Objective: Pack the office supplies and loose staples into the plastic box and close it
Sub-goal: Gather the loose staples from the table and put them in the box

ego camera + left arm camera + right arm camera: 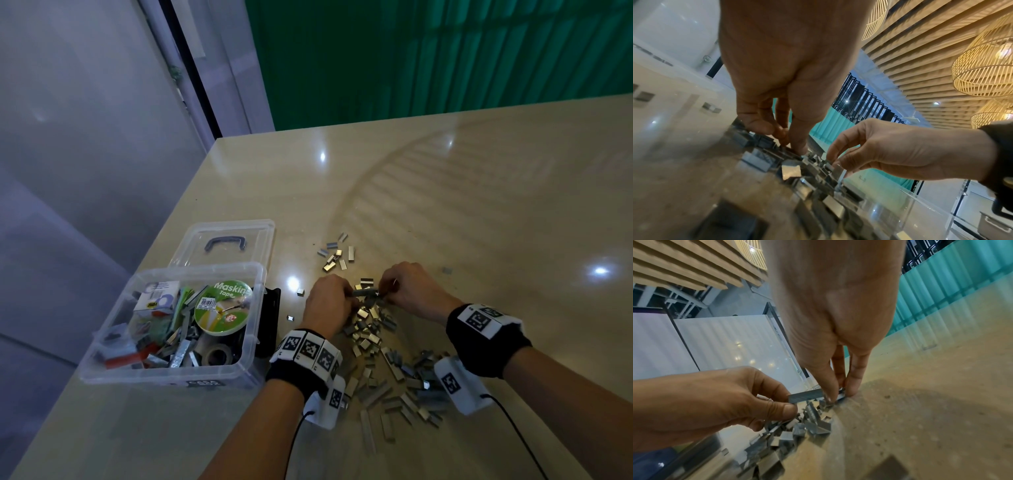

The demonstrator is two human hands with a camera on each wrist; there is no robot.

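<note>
A clear plastic box (253, 308) stands open at the left, with a masking tape roll (222, 308), staple strips and other supplies inside. Its lid (222, 243) lies tipped back behind it. Loose staples (376, 342) lie heaped on the table between my wrists. My left hand (352, 298) pinches a grey staple strip (805, 395) between thumb and forefinger just above the heap. My right hand (385, 294) faces it, and its fingertips (853, 391) pinch loose staples at the strip's far end, down on the pile (818, 423). In the left wrist view both hands (795, 146) meet over the staples (791, 168).
A second scatter of staples (335, 255) lies beyond the hands, and single pieces (300, 291) lie toward the box. A black object (270, 322) sits against the box's right wall. The table's left edge (164, 236) runs close behind the box. Bare tabletop (479, 205) stretches far and right.
</note>
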